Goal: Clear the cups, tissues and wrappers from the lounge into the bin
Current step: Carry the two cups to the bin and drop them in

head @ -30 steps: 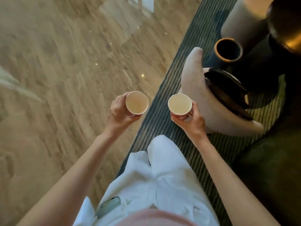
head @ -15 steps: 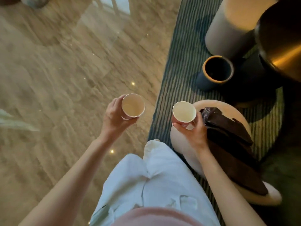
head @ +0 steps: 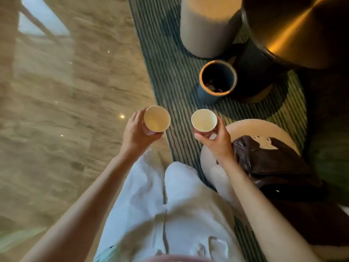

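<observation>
Beige marble floor [head: 66,110], striped green rug [head: 170,63]. Left hand [head: 135,136] grips white paper cup [head: 157,119]; right hand [head: 217,141] grips second white paper cup [head: 204,120]. Small dark round bin [head: 217,82] just ahead on rug.

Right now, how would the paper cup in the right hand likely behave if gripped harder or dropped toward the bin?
The paper cup looks empty and thin-walled, so it is probably very light and would crumple if the right hand squeezed. Its round, tapered shape suggests it could roll in a curve if it missed the bin and landed on the striped rug.
</observation>
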